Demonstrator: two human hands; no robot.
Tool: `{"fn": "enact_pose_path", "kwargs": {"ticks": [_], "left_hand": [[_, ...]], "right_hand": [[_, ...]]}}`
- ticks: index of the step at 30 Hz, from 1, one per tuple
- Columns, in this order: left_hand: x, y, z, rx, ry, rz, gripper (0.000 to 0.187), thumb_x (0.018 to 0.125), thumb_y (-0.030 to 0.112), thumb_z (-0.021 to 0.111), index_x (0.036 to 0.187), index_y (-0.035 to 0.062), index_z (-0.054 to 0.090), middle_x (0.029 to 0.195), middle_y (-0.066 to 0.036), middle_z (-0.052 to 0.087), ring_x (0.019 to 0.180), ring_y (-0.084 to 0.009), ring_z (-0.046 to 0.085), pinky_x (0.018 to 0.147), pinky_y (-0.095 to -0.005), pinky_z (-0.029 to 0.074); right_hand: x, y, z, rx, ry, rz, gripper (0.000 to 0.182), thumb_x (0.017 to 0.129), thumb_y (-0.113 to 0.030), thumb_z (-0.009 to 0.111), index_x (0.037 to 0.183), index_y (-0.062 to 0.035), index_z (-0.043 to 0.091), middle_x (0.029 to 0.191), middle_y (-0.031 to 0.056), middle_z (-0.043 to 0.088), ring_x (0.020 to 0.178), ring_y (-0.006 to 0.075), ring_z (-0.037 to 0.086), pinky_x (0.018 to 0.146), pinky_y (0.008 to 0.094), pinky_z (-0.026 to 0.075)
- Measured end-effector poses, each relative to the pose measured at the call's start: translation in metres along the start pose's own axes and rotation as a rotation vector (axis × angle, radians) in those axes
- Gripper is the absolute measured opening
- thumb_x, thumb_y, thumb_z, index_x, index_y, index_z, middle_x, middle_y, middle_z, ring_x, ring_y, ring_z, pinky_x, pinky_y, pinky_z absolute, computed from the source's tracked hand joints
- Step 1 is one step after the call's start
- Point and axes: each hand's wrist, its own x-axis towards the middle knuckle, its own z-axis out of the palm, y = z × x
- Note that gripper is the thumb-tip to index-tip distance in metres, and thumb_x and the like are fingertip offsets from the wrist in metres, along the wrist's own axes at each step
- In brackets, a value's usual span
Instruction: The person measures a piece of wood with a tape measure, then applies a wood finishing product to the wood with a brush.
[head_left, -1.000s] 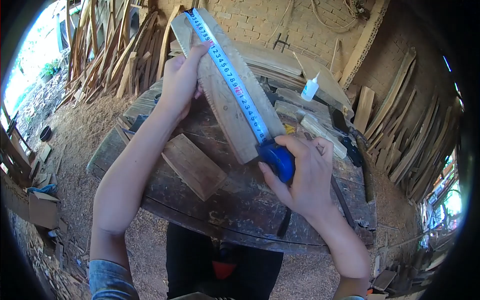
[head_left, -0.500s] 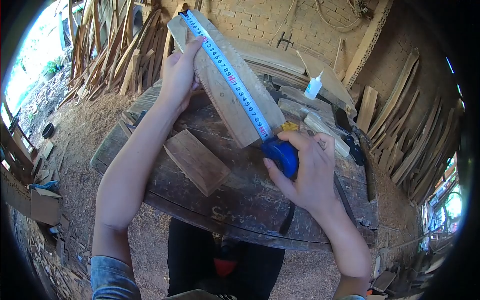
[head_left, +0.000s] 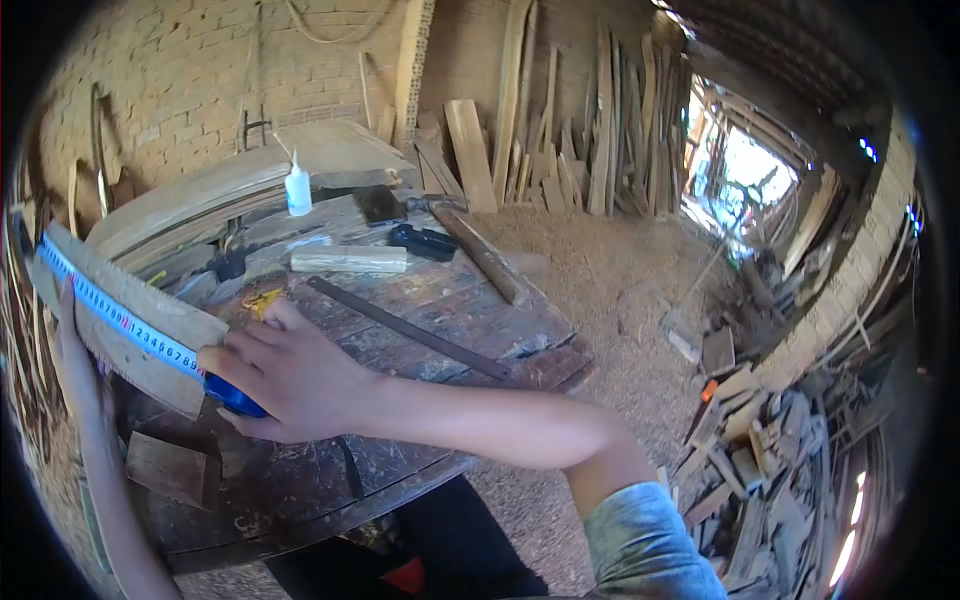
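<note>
My left hand (head_left: 78, 355) grips the near edge of a wooden board (head_left: 172, 314) at the left, its thumb against the board's face. A tape measure (head_left: 236, 396) with a blue case lies in my right hand (head_left: 305, 385), whose fingers are closed round it. Its light blue blade (head_left: 145, 332) is pulled out along the board, from the far end to the case at the near end. The board is held tilted above the workbench (head_left: 300, 505). Below it on the bench lies a short wooden block (head_left: 172, 470).
A white squeeze bottle (head_left: 298, 190) stands at the back of the bench. Nearer are a pale stick (head_left: 348, 260), a black object (head_left: 422, 242), a dark flat strip (head_left: 410, 330) and a wooden bar (head_left: 480, 258). Scrap wood (head_left: 770, 450) is heaped at the right.
The view has swung to the right, so the board, tape and both hands now appear further left. Both hands keep their holds, and the blade is still extended along the board.
</note>
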Motion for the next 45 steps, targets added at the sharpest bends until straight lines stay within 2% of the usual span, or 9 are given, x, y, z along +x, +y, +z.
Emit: {"fn": "enact_pose_path", "kwargs": {"ticks": [4,7,11,14,17,19,25,32,45], "left_hand": [[-0.015,0.007,0.019,-0.077,-0.025,-0.059,0.054,0.107,0.04,0.067,0.143,-0.0001,0.061,0.129,-0.011,0.071,0.113,-0.0158,0.07,0.098,-0.0327,0.057],[0.005,-0.001,-0.007,0.049,-0.065,-0.088,0.063,0.107,0.041,0.065,0.153,-0.0009,0.052,0.145,-0.012,0.064,0.131,-0.021,0.063,0.113,-0.0383,0.05],[-0.001,-0.004,-0.002,-0.016,-0.054,-0.124,0.065,0.108,0.043,0.063,0.155,0.0009,0.05,0.146,-0.012,0.063,0.132,-0.0213,0.063,0.113,-0.0379,0.05],[-0.006,-0.004,0.005,-0.093,-0.027,-0.109,0.066,0.108,0.045,0.062,0.157,0.0029,0.049,0.148,-0.012,0.062,0.132,-0.0216,0.063,0.113,-0.0379,0.05],[-0.007,-0.009,0.002,-0.168,-0.03,-0.089,0.063,0.109,0.047,0.059,0.154,0.0045,0.051,0.144,-0.011,0.064,0.127,-0.0222,0.065,0.109,-0.0385,0.053],[-0.004,-0.01,0.0,-0.187,-0.036,-0.077,0.058,0.11,0.049,0.056,0.148,0.0059,0.055,0.133,-0.011,0.07,0.117,-0.0228,0.07,0.101,-0.0397,0.058],[-0.009,-0.004,0.01,-0.142,0.042,-0.049,0.067,0.109,0.047,0.058,0.16,0.0052,0.046,0.152,-0.012,0.059,0.134,-0.0232,0.061,0.115,-0.0399,0.049],[-0.011,-0.002,0.014,-0.164,0.031,-0.069,0.065,0.11,0.046,0.056,0.163,0.0089,0.043,0.159,-0.009,0.053,0.142,-0.0224,0.055,0.119,-0.0392,0.044],[-0.008,-0.009,0.009,-0.118,0.018,-0.125,0.064,0.11,0.045,0.057,0.158,0.0044,0.047,0.146,-0.012,0.062,0.129,-0.0213,0.065,0.111,-0.038,0.053]], "right_hand": [[-0.003,0.001,-0.002,-0.029,-0.006,-0.013,0.07,0.085,-0.036,0.081,0.14,-0.0085,0.049,0.106,0.009,0.059,0.099,0.0244,0.062,0.089,0.0417,0.037],[-0.002,-0.004,0.002,-0.049,0.013,-0.015,0.069,0.085,-0.037,0.081,0.14,-0.0079,0.05,0.106,0.0088,0.058,0.1,0.0244,0.061,0.09,0.0416,0.037],[-0.003,-0.006,0.0,-0.038,-0.074,0.02,0.073,0.086,-0.042,0.079,0.143,-0.0052,0.05,0.113,0.0117,0.06,0.11,0.0276,0.062,0.104,0.0503,0.037],[-0.003,-0.006,-0.001,-0.02,-0.097,0.028,0.073,0.086,-0.04,0.079,0.143,-0.0052,0.049,0.114,0.0116,0.06,0.11,0.0273,0.062,0.105,0.0497,0.037],[-0.003,-0.004,0.001,-0.051,-0.004,-0.022,0.071,0.085,-0.037,0.08,0.142,-0.0067,0.05,0.108,0.0089,0.057,0.102,0.0251,0.06,0.091,0.0419,0.037],[-0.002,-0.006,0.001,-0.044,-0.026,-0.013,0.072,0.085,-0.036,0.08,0.143,-0.0063,0.049,0.109,0.0092,0.057,0.102,0.0252,0.06,0.091,0.0419,0.037],[-0.001,-0.007,0.001,-0.01,-0.013,-0.027,0.071,0.087,-0.036,0.078,0.144,-0.0051,0.049,0.111,0.01,0.057,0.101,0.0258,0.059,0.09,0.0414,0.038],[-0.005,-0.008,0.005,-0.015,-0.01,-0.023,0.066,0.091,-0.034,0.075,0.143,-0.0031,0.05,0.108,0.0111,0.058,0.096,0.0254,0.059,0.082,0.0365,0.043],[-0.005,-0.007,0.002,-0.01,-0.086,0.001,0.069,0.085,-0.038,0.079,0.14,-0.005,0.053,0.109,0.0099,0.061,0.103,0.0258,0.061,0.097,0.0442,0.039]]}}
